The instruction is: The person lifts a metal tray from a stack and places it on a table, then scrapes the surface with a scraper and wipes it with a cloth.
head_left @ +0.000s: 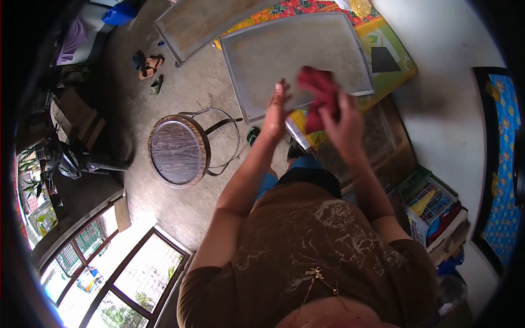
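Observation:
A crumpled dark red cloth point(314, 101) hangs from my right hand point(345, 121), whose fingers are closed around it. My left hand point(278, 109) is held up to the left of the cloth, apart from it, with its fingers stretched out and nothing in them. Both hands are over the near edge of a large framed grey panel point(290, 49). That panel lies on a table with a colourful cover point(407, 68). Motion blurs the cloth and my right hand a little.
A second framed panel point(202, 24) lies beyond, to the left. A round wooden stool point(179, 152) with metal legs stands at left on the concrete floor. Sandals point(150, 67) lie farther off. A green box of small items point(426, 194) is at my right, near the white wall point(437, 60).

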The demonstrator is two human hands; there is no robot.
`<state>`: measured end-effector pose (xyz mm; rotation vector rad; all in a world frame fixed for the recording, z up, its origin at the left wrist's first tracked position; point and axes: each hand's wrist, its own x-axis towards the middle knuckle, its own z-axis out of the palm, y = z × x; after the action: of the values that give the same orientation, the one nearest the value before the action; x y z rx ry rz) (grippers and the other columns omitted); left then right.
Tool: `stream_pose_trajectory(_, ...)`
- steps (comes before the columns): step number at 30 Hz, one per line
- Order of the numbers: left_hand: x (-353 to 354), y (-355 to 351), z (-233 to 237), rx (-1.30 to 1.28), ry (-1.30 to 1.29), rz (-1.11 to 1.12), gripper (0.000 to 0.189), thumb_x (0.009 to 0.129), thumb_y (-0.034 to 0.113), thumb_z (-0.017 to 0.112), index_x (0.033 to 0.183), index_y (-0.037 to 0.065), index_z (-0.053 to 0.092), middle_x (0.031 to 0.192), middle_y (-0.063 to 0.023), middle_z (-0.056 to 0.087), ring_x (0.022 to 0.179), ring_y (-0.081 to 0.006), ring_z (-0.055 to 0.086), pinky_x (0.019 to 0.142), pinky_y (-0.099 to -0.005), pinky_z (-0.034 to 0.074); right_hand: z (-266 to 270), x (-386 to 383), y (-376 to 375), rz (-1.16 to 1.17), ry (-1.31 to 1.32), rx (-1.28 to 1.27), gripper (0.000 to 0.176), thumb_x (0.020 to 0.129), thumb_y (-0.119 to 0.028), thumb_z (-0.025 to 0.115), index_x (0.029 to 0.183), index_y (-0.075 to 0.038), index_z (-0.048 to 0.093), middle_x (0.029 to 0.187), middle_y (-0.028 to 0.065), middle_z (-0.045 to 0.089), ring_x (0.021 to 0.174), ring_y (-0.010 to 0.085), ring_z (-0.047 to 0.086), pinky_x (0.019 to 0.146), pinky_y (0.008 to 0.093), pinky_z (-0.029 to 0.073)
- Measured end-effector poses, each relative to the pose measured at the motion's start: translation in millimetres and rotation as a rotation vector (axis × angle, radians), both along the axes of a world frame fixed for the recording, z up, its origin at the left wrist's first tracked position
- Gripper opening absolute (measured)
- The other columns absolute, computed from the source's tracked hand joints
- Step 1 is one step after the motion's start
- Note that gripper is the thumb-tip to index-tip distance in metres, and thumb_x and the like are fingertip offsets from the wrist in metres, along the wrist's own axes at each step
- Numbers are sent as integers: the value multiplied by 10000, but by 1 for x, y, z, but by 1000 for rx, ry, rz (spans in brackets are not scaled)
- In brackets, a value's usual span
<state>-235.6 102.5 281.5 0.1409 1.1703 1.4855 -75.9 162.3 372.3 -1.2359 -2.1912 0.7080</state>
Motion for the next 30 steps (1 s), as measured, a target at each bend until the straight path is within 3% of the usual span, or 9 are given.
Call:
stream_pose_trajectory(5, 38, -17, -23, 629, -951, -238, 618, 954, 534, 374, 1436, 149, 343, 1428, -85, 408, 1335, -262, 358, 1116, -438, 256, -52, -52, -28, 28, 200, 18, 506, 781, -299, 711, 1258, -199, 578, 1293, 187, 486, 1150, 401, 489, 980, 456, 394)
stream_pose_trajectory(8, 36, -34, 22, 72, -255, -264, 565, 944, 334, 464, 1419, 51, 348, 1406, -93, 429, 1287, -210, 406, 1079, -379, 291, -85, -52, 19, -112, 106, 31, 505, 810, -212, 692, 1282, -122, 538, 1147, 179, 554, 1047, 357, 563, 889, 407, 464)
stream_pose_trajectory(11, 14, -61, 22, 208, 260, -483, 407, 862, 135, 592, 1242, -6, 560, 1209, -103, 602, 1088, -183, 545, 953, -325, 396, -86, -58, 65, -135, 180, 77, 505, 824, -257, 683, 1296, -228, 507, 1127, 144, 566, 960, 365, 599, 795, 449, 504)
stream_pose_trajectory(16, -44, -106, -28, -317, 979, 14, 346, 899, 292, 645, 1058, -14, 672, 1004, -121, 681, 928, -180, 608, 834, -302, 456, -57, -119, 105, 29, 150, 139, 498, 823, -349, 675, 1283, -232, 523, 1172, 141, 565, 990, 355, 604, 797, 438, 507)
stream_pose_trajectory(17, -55, -113, -45, -326, 788, 122, 568, 907, 433, 605, 1278, 7, 539, 1254, -169, 571, 1110, -243, 556, 928, -343, 420, -56, -138, 112, 59, 113, 122, 494, 823, -366, 667, 1278, -232, 529, 1182, 137, 565, 998, 355, 604, 802, 437, 508)
stream_pose_trajectory(20, -78, -117, -33, -373, -24, 196, 879, 903, 676, 369, 1503, 83, 121, 1533, -187, 183, 1338, -422, 317, 1063, -512, 302, -66, -204, 125, 142, 35, 125, 489, 821, -412, 645, 1267, -236, 548, 1207, 120, 568, 1020, 353, 602, 825, 432, 508)
stream_pose_trajectory(22, -88, -117, -41, -240, -287, 198, 911, 889, 698, 364, 1498, 65, 125, 1496, -239, 227, 1311, -424, 352, 1062, -514, 315, -85, -248, 136, 195, -58, 99, 501, 815, -422, 640, 1277, -251, 550, 1310, 70, 515, 1093, 367, 568, 895, 428, 495)
stream_pose_trajectory(26, -98, -116, -46, -134, -504, 255, 980, 867, 730, 352, 1492, 28, 76, 1278, -341, 425, 1102, -426, 518, 1015, -517, 382, -128, -292, 119, 265, -517, 35, 578, 847, -606, 506, 1360, -344, 466, 1489, -13, 334, 1389, 384, 213, 1036, 686, 232)
stream_pose_trajectory(30, -99, -114, -35, -126, -549, 352, 1044, 832, 764, 375, 1494, 37, 26, 1110, -325, 533, 906, -427, 602, 960, -533, 426, -144, -274, 68, 355, -426, 247, 447, 870, -494, 536, 1223, -224, 585, 1369, 2, 457, 1255, 364, 373, 980, 633, 327)
